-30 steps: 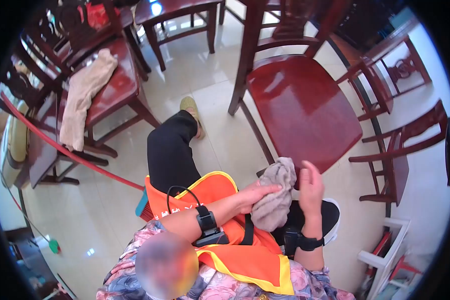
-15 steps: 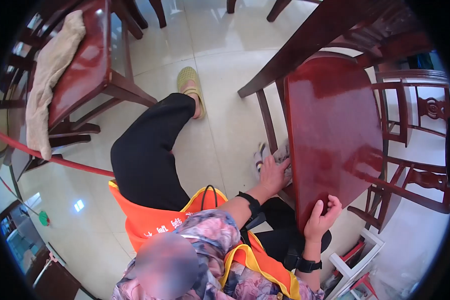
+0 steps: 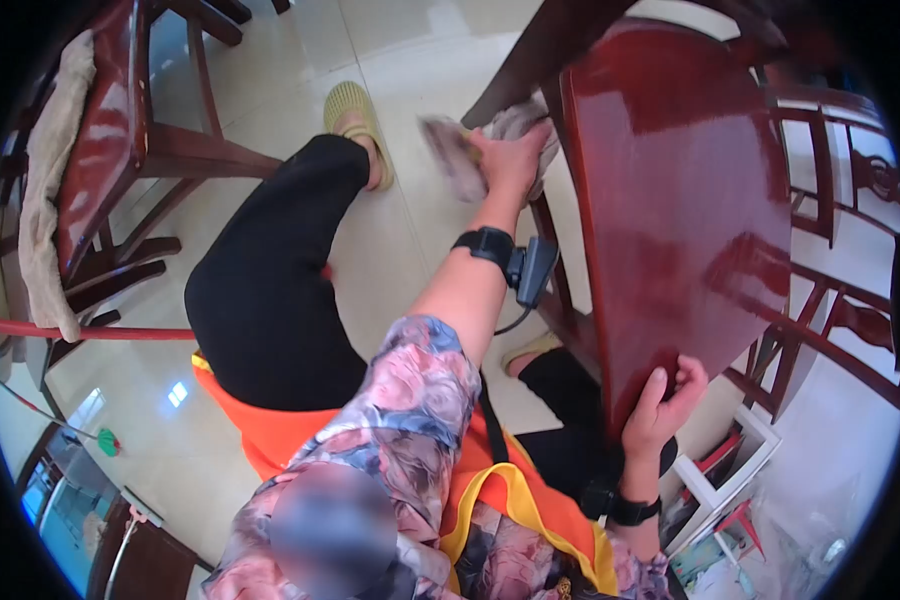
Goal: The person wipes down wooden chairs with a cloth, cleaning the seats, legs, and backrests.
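Note:
My left hand (image 3: 512, 165) is closed around a grey, patterned cloth (image 3: 460, 160), whose loose end is blurred by motion. The hand and cloth are beside a dark wooden post (image 3: 515, 70) of a glossy red-brown chair, near the side of its seat (image 3: 680, 200). At the near end of that seat is my right hand (image 3: 662, 408), its thumb and half-bent fingers apart, with nothing seen in it. It rests at the seat's edge.
A second wooden chair (image 3: 110, 130) with a beige cloth (image 3: 50, 180) over it stands at left. More wooden chairs (image 3: 850, 320) are at right. A white rack (image 3: 735, 470) is at lower right. A red pole-like bar (image 3: 90, 330) runs at left above the tiled floor (image 3: 410, 240).
My left hand has moved up and away from me with the cloth, from low beside the seat to the post. My right hand stays at the seat's near edge. The view has shifted slightly.

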Demonstrator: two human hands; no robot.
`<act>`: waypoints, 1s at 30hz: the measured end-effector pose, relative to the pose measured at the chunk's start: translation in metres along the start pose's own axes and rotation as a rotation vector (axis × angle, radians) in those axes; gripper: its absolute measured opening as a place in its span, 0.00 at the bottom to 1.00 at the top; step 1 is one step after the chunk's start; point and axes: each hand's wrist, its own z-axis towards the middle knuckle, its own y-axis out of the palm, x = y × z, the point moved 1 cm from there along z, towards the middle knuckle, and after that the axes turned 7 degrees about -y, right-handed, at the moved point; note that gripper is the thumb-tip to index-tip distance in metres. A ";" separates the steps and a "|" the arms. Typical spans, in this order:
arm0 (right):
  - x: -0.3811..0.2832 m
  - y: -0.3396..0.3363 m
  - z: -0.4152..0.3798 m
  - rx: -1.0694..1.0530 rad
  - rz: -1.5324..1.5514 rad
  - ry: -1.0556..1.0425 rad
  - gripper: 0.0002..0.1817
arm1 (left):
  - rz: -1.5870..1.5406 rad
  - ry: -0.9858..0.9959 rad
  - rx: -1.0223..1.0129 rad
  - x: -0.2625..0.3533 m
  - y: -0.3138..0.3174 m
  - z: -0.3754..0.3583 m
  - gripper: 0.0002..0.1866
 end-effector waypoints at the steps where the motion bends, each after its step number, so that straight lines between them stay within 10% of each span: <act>1: -0.001 0.000 -0.003 -0.015 -0.003 0.019 0.17 | -0.028 -0.074 -0.172 -0.007 -0.004 -0.006 0.48; 5: -0.002 0.003 0.000 0.019 -0.015 -0.017 0.16 | 0.053 -0.101 -0.658 -0.083 -0.023 -0.052 0.46; 7: -0.002 0.002 0.001 0.024 -0.037 -0.046 0.16 | 0.205 0.168 -0.677 -0.130 -0.031 -0.105 0.42; 13: 0.001 0.004 0.000 0.024 -0.030 -0.043 0.16 | 0.736 0.000 -0.559 -0.124 -0.043 -0.135 0.37; 20: 0.003 0.002 -0.003 -0.011 -0.010 0.053 0.18 | 0.171 -0.209 -0.416 -0.206 -0.046 -0.099 0.39; 27: 0.005 0.000 -0.011 -0.075 0.102 0.115 0.18 | 0.823 -0.472 -0.491 -0.209 -0.011 -0.038 0.49; 30: 0.005 0.001 -0.009 -0.091 0.071 0.104 0.19 | 1.053 -0.274 -0.529 -0.212 -0.003 -0.032 0.40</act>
